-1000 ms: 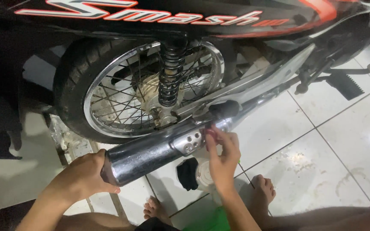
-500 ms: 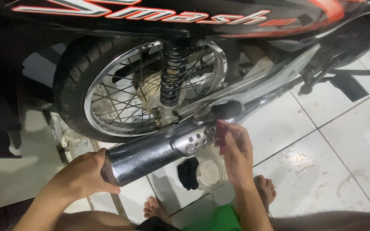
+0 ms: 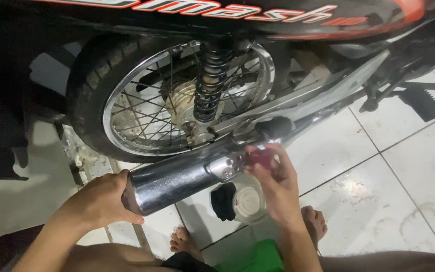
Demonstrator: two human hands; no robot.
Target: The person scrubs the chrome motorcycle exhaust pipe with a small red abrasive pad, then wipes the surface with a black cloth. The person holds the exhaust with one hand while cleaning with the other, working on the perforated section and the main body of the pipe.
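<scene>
Left hand [image 3: 101, 201] gripping chrome exhaust muffler [image 3: 177, 179] end, steadying; right hand [image 3: 275, 184] pinching red-handled tool [image 3: 262, 157] at mount bracket [image 3: 225, 168]. Muffler hanging unseated, fastening appearing unfinished.

The left hand [image 3: 101, 201] sits at eight o'clock, fingers curled in a grip. The right hand [image 3: 277, 184] rises at six o'clock, fingertips pinched together.

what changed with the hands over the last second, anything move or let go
The right hand rose from below the muffler bracket and now pinches a small red object at it. The left hand kept its grip on the rear end of the chrome exhaust; the rear wheel stayed put.
</scene>
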